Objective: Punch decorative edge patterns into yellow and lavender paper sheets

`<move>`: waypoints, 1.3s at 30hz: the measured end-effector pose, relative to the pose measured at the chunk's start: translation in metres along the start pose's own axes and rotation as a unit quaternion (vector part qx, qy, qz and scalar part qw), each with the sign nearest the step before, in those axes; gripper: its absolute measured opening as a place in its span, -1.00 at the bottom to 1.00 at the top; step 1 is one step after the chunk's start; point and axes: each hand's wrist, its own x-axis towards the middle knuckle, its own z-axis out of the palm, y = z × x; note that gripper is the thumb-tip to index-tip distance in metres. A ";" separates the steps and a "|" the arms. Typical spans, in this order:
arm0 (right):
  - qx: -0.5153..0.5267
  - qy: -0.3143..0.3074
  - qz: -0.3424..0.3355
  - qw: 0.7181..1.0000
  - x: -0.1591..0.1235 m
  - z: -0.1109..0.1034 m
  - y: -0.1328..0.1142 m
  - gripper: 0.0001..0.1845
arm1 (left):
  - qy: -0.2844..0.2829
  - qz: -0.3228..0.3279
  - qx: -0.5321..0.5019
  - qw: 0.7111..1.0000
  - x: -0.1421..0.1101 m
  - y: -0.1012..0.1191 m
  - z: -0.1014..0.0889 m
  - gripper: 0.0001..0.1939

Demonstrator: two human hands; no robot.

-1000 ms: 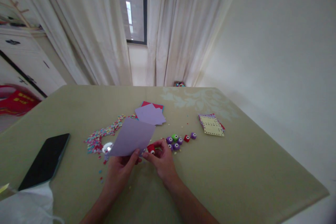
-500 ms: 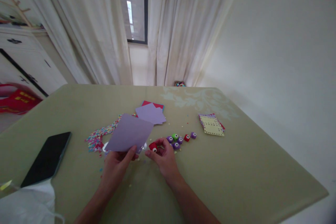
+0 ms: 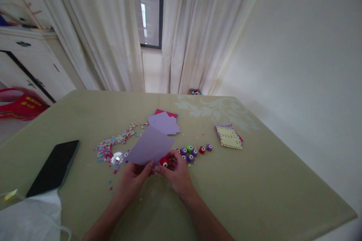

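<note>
My left hand pinches a square of purple paper by its near edge, thumb on top. The sheet is tilted above the table. My right hand grips a small red craft paper punch with a round white and black button. The punch sits at the paper's near right corner; whether the edge is inside its slot I cannot make out. Just beyond my right hand stands a group of small punches, such as a green punch, a purple punch and a second red punch.
Behind the held sheet lie more purple papers over a red sheet. Punched yellow paper tops a stack on the right. Confetti, a shiny white piece, a phone and white crumpled material are on the left.
The purple paper and my left hand have moved right, and the sheet has turned. The red punch, apart from the paper before, is now at its corner.
</note>
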 end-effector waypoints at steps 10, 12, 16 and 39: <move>0.017 -0.058 0.068 0.996 0.004 -0.007 0.003 -0.38 | -0.037 0.055 0.034 0.997 0.001 0.001 0.001 -0.55; 0.040 -0.062 0.096 0.993 0.002 -0.007 0.002 -0.35 | -0.040 0.063 0.032 0.997 0.000 0.002 0.002 -0.53; 0.057 -0.061 0.110 0.990 0.001 -0.004 0.001 -0.35 | -0.044 0.068 0.034 0.996 -0.001 0.000 0.002 -0.54; 0.076 -0.067 0.101 0.990 -0.003 0.002 0.000 -0.37 | -0.044 0.057 0.021 0.997 -0.004 0.000 0.005 -0.56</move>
